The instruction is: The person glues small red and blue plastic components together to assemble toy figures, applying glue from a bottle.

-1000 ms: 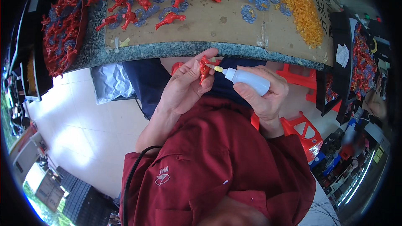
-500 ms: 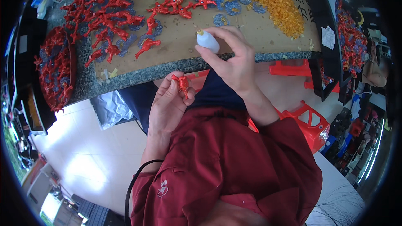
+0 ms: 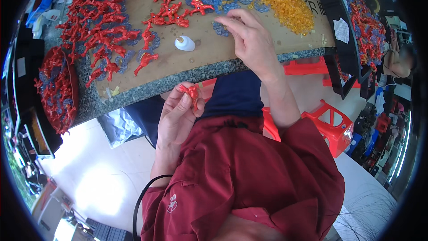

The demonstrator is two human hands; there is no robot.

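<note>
My left hand (image 3: 174, 115) is closed around a small red plastic toy figure (image 3: 191, 93), pinched between thumb and fingers in front of the table edge. My right hand (image 3: 255, 44) reaches over the cardboard, fingers stretched out, its fingertips beside a small cluster of clear blue plastic pieces (image 3: 220, 29). No object shows in it, though the fingertips partly overlap those pieces. To the left of the right hand, a small white squeeze bottle with a yellowish tip (image 3: 185, 43) lies tipped on the cardboard. Many similar red figures (image 3: 107, 40) cover the table's left side, several resting on blue pieces.
A heap of clear yellow pieces (image 3: 285, 2) lies on the cardboard sheet (image 3: 167, 64) at the far right. A red container (image 3: 73, 78) of figures stands at the left. Black trays (image 3: 332, 15) are at the right, and a red stool (image 3: 332, 125) stands below them.
The white bottle has left my right hand and now lies on the cardboard. My right hand has moved forward to the blue pieces. The left hand still holds the figure, turned slightly.
</note>
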